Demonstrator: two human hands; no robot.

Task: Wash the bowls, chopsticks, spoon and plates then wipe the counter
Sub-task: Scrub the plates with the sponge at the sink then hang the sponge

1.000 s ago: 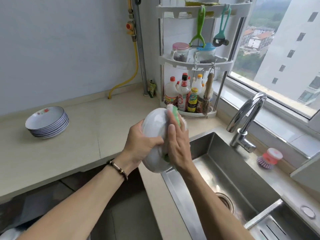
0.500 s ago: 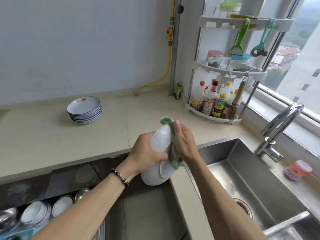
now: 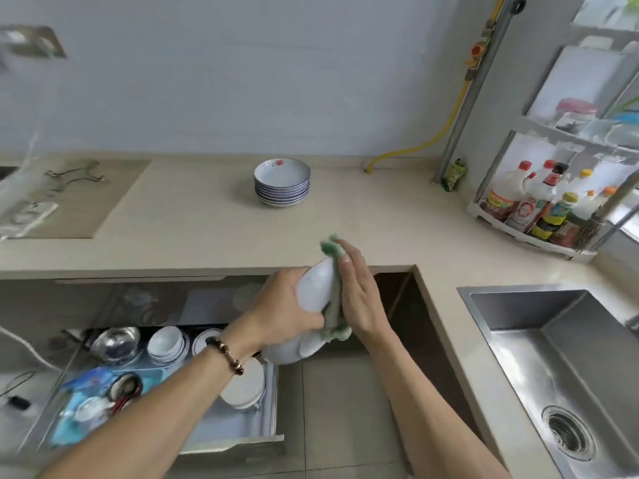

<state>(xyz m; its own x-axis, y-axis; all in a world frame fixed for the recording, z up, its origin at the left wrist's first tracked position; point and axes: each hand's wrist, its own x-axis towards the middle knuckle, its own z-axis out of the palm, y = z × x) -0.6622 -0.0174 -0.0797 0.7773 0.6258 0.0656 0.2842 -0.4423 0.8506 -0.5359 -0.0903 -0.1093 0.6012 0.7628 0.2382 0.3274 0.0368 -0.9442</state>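
Note:
My left hand [image 3: 281,307] grips a white bowl [image 3: 313,288] on edge, in the air in front of the counter [image 3: 380,223]. My right hand [image 3: 359,292] lies flat against the bowl's underside with straight fingers and presses a green cloth [image 3: 333,305] onto it. A stack of blue-rimmed white plates [image 3: 281,183] stands at the back of the counter. Below my left arm an open drawer [image 3: 242,440] holds several white bowls [image 3: 167,345], a steel bowl [image 3: 116,344] and white plates [image 3: 243,385].
The steel sink [image 3: 553,368] with its drain [image 3: 568,432] lies at the right. A corner rack [image 3: 532,233] of sauce bottles stands at the far right, with a yellow hose [image 3: 439,133] on the wall behind. A sunken hob [image 3: 72,198] sits at the far left.
The view has swung left, away from the sink and tap, and the open drawer has come into sight. Both hands have carried the bowl and cloth leftward off the sink toward the drawer.

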